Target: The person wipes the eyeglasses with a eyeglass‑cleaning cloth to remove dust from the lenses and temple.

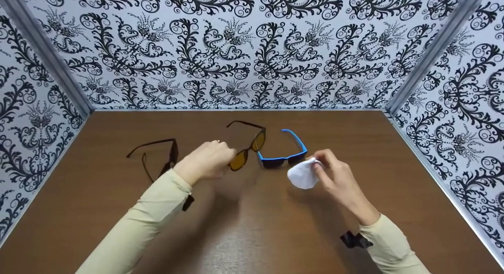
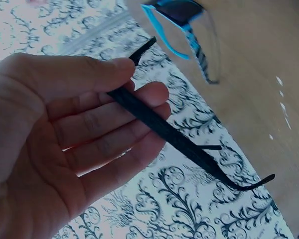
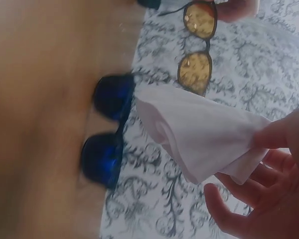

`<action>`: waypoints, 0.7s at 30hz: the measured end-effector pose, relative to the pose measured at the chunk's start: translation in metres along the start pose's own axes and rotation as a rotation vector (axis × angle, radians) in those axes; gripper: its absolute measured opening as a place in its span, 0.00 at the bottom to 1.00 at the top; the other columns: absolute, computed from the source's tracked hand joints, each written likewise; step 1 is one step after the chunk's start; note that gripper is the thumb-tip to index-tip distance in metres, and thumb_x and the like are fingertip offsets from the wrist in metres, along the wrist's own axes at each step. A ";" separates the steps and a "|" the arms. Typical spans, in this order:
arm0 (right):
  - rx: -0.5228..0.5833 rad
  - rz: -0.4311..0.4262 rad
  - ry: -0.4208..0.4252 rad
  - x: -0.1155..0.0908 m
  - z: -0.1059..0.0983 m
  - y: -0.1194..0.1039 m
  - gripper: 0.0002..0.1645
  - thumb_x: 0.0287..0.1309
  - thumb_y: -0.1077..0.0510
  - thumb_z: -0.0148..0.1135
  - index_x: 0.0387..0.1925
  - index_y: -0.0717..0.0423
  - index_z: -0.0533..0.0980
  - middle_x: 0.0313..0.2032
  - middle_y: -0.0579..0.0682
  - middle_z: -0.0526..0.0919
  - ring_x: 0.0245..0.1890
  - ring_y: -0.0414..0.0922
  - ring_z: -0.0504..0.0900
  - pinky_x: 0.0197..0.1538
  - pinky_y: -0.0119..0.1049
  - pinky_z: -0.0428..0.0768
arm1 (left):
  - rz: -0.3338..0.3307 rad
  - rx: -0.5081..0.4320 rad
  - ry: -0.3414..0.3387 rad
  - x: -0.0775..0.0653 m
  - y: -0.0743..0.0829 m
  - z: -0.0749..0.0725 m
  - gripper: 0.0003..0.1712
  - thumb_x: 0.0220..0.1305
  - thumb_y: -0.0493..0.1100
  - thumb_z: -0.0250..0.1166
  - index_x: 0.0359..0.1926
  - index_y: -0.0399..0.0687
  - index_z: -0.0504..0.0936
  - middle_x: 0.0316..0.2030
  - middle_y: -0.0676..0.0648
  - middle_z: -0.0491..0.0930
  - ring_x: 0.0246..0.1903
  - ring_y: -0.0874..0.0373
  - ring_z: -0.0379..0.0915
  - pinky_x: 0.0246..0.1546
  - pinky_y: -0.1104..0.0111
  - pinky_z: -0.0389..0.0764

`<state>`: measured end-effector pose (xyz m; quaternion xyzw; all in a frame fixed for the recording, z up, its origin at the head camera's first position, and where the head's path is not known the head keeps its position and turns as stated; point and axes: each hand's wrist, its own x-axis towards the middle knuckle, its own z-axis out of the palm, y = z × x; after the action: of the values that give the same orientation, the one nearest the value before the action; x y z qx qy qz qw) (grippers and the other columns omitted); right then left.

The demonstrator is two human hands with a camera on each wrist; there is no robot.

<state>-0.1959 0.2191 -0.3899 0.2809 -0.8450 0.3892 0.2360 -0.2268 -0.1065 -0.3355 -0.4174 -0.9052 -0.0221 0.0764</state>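
Amber-lensed glasses (image 1: pixel 258 141): held up in the left hand by one end of the frame; in the head view they overlapped the blue sunglasses.
Left fingers: the thumb and forefinger pinched the frame, with almost no gap; the other fingers lay loosely bent behind a dark temple arm in the left wrist view.
Left hand (image 1: pixel 206 160): back of the hand toward the head camera, left of the lenses.
Right fingers: the thumb and forefinger were closed on a white cloth (image 1: pixel 303 175); the others were spread and bent, away from it.
Right hand (image 1: pixel 340 181): right of the cloth, which hung out toward the left.
Blue sunglasses (image 1: pixel 274 162): on the table between the hands, arms unfolded toward the back wall.
Dark glasses (image 1: pixel 174 151): left of the left hand, arms unfolded, partly hidden by the sleeve (image 1: pixel 151 205).
Table (image 1: pixel 252 226): brown, wood-grained.
Back wall (image 1: pixel 244 49): white with black scrollwork.
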 end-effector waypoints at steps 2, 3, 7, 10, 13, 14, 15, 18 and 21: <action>0.038 -0.024 -0.011 0.005 0.008 -0.005 0.10 0.57 0.76 0.58 0.40 0.66 0.72 0.37 0.49 0.82 0.38 0.42 0.80 0.45 0.25 0.76 | 0.016 -0.013 0.022 0.000 0.006 0.000 0.12 0.44 0.27 0.63 0.18 0.45 0.69 0.16 0.45 0.71 0.18 0.46 0.71 0.19 0.54 0.77; 0.063 -0.039 -0.020 0.007 0.012 -0.008 0.10 0.57 0.76 0.58 0.40 0.67 0.72 0.37 0.50 0.81 0.38 0.41 0.80 0.45 0.25 0.76 | 0.023 -0.025 0.035 0.001 0.010 0.000 0.13 0.44 0.29 0.64 0.18 0.45 0.69 0.16 0.45 0.71 0.18 0.46 0.71 0.19 0.55 0.77; 0.116 -0.100 -0.051 0.015 0.028 -0.018 0.09 0.57 0.74 0.59 0.40 0.66 0.74 0.36 0.51 0.81 0.37 0.43 0.81 0.44 0.30 0.78 | 0.049 -0.083 0.081 0.005 0.022 0.003 0.13 0.46 0.33 0.67 0.19 0.47 0.69 0.15 0.49 0.69 0.15 0.49 0.70 0.17 0.57 0.76; 0.101 -0.106 -0.038 0.018 0.038 -0.026 0.07 0.58 0.70 0.62 0.39 0.63 0.75 0.35 0.51 0.82 0.35 0.43 0.81 0.41 0.32 0.79 | 0.064 -0.123 0.106 0.010 0.031 0.005 0.12 0.46 0.36 0.68 0.20 0.47 0.71 0.15 0.51 0.68 0.14 0.51 0.69 0.15 0.59 0.75; 0.035 -0.094 0.010 0.019 0.045 -0.032 0.06 0.58 0.67 0.64 0.38 0.61 0.77 0.34 0.49 0.82 0.34 0.41 0.80 0.37 0.34 0.80 | 0.065 -0.166 0.110 0.014 0.038 0.007 0.12 0.47 0.38 0.70 0.22 0.46 0.72 0.15 0.52 0.69 0.15 0.52 0.69 0.14 0.61 0.73; 0.001 -0.093 0.029 0.018 0.047 -0.033 0.06 0.58 0.66 0.65 0.38 0.61 0.77 0.34 0.49 0.81 0.33 0.41 0.79 0.35 0.34 0.79 | 0.064 -0.178 0.111 0.015 0.040 0.008 0.12 0.48 0.39 0.70 0.22 0.46 0.73 0.15 0.53 0.69 0.15 0.53 0.69 0.14 0.62 0.73; -0.040 -0.097 0.047 0.017 0.049 -0.035 0.07 0.58 0.64 0.66 0.38 0.60 0.77 0.34 0.48 0.81 0.33 0.41 0.79 0.35 0.35 0.79 | 0.064 -0.188 0.110 0.016 0.042 0.008 0.12 0.49 0.39 0.71 0.23 0.46 0.73 0.15 0.53 0.69 0.15 0.54 0.69 0.14 0.63 0.73; -0.155 -0.119 0.091 0.016 0.054 -0.037 0.08 0.56 0.63 0.68 0.37 0.58 0.78 0.34 0.48 0.80 0.32 0.41 0.78 0.34 0.37 0.80 | 0.066 -0.219 0.115 0.017 0.046 0.011 0.12 0.50 0.39 0.71 0.23 0.46 0.73 0.15 0.54 0.68 0.15 0.55 0.68 0.15 0.66 0.71; -0.185 -0.142 0.091 0.014 0.058 -0.038 0.09 0.55 0.63 0.68 0.38 0.57 0.78 0.34 0.48 0.79 0.32 0.42 0.78 0.35 0.37 0.80 | 0.072 -0.255 0.132 0.018 0.049 0.012 0.12 0.51 0.38 0.70 0.23 0.45 0.73 0.15 0.54 0.68 0.15 0.57 0.67 0.15 0.68 0.70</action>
<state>-0.1916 0.1484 -0.3949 0.2989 -0.8439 0.3040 0.3258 -0.2023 -0.0602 -0.3461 -0.4538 -0.8725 -0.1614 0.0829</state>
